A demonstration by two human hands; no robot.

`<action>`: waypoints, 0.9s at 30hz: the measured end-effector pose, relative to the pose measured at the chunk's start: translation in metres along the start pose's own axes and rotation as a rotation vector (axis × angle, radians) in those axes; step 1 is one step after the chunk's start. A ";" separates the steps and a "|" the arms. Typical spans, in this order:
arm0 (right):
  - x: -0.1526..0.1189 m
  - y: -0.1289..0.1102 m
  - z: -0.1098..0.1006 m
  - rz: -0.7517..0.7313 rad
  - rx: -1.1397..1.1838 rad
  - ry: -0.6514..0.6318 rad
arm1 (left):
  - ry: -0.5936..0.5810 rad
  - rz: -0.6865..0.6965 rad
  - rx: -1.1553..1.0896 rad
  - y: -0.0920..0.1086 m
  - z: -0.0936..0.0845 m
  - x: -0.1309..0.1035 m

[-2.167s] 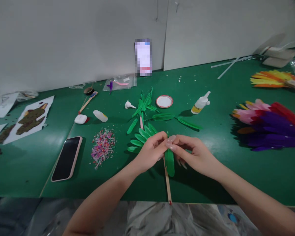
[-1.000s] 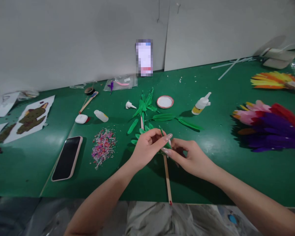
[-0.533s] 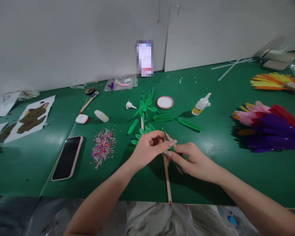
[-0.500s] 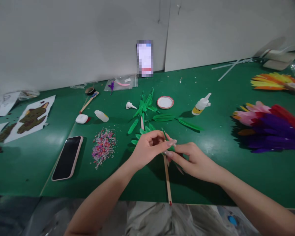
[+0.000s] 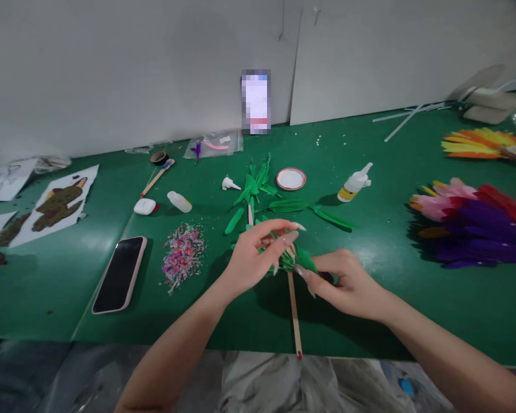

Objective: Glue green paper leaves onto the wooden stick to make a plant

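A wooden stick with a red tip lies toward the table's front edge, and green feathers are bunched around its upper end. Above that bunch is my left hand, its thumb and forefinger apart with nothing visible pinched between them; it partly hides the bunch. On the bunch's right side, my right hand pinches a green feather between thumb and fingers. Farther back, more green feathers are piled, with loose green feathers to their right.
A glue bottle and a round lid stand beyond my hands. Leftward are pink and purple bits, a phone, a small bottle and a white nozzle cap. Purple, red and pink feathers lie right.
My left thumb and forefinger have parted and lifted off the feather they were closed around. My right hand has shifted slightly right, still holding a green feather, and the bunch shows more.
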State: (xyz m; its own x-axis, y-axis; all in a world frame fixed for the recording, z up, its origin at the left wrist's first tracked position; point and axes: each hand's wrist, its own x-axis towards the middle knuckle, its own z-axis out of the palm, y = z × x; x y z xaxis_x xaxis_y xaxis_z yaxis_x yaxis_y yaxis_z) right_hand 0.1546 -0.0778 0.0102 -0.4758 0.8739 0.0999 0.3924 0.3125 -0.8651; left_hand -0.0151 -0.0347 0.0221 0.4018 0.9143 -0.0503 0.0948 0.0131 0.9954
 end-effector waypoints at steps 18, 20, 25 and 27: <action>-0.001 0.000 -0.003 -0.042 0.039 -0.006 | 0.008 0.183 0.259 -0.001 -0.004 -0.003; 0.000 0.000 -0.002 -0.052 0.021 0.004 | -0.007 0.175 0.243 -0.002 -0.004 -0.003; 0.001 0.003 0.001 -0.128 -0.040 0.086 | 0.015 0.248 0.292 -0.005 -0.003 -0.002; 0.002 0.003 0.001 -0.151 -0.060 0.098 | 0.024 0.267 0.331 -0.005 -0.003 -0.001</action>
State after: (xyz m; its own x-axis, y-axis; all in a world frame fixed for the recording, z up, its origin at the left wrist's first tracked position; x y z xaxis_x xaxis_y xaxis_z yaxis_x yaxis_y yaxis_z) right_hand 0.1541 -0.0753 0.0069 -0.4553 0.8466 0.2758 0.3704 0.4617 -0.8060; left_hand -0.0188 -0.0347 0.0173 0.4311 0.8771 0.2117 0.2792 -0.3528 0.8931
